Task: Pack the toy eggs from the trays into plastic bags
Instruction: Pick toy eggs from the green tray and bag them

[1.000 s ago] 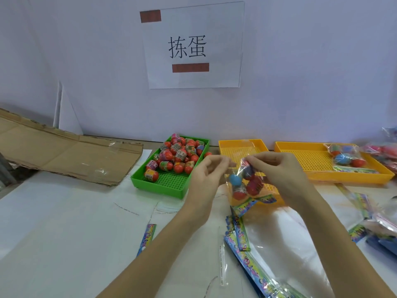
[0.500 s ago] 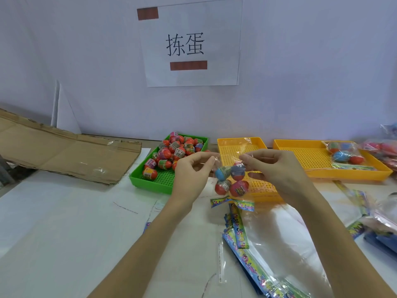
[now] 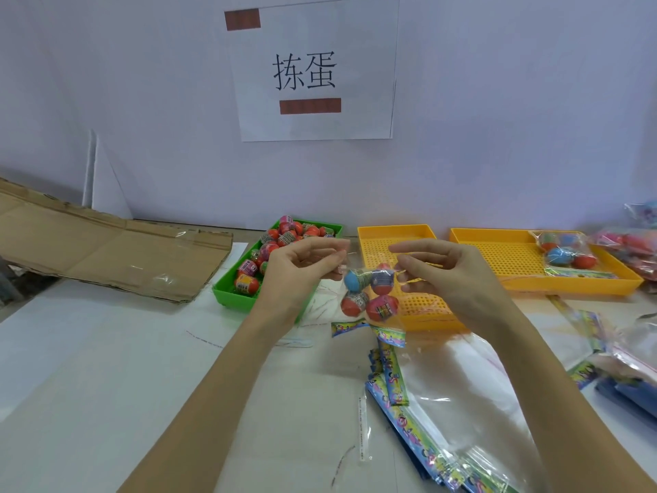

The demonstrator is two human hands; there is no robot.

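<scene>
A clear plastic bag (image 3: pixel 369 297) with several toy eggs inside, one blue and the others red, hangs in the air in front of me. My left hand (image 3: pixel 302 268) pinches the bag's top left corner and my right hand (image 3: pixel 437 272) pinches its top right. A green tray (image 3: pixel 227 293) behind my left hand holds several loose red eggs (image 3: pixel 281 240). The small yellow tray (image 3: pixel 391 236) behind the bag shows no eggs. A wider yellow tray (image 3: pixel 497 257) at the right carries one filled bag (image 3: pixel 565 250).
A stack of flat empty bags with colourful header strips (image 3: pixel 426 403) lies on the white table below my hands. More filled bags (image 3: pixel 633 243) sit at the far right edge. Flattened cardboard (image 3: pixel 106 250) lies at the left. A paper sign (image 3: pixel 313 69) hangs on the wall.
Both hands have drawn apart along the bag's top edge, the left hand moving left. The bag with eggs has shifted slightly left and hangs between them.
</scene>
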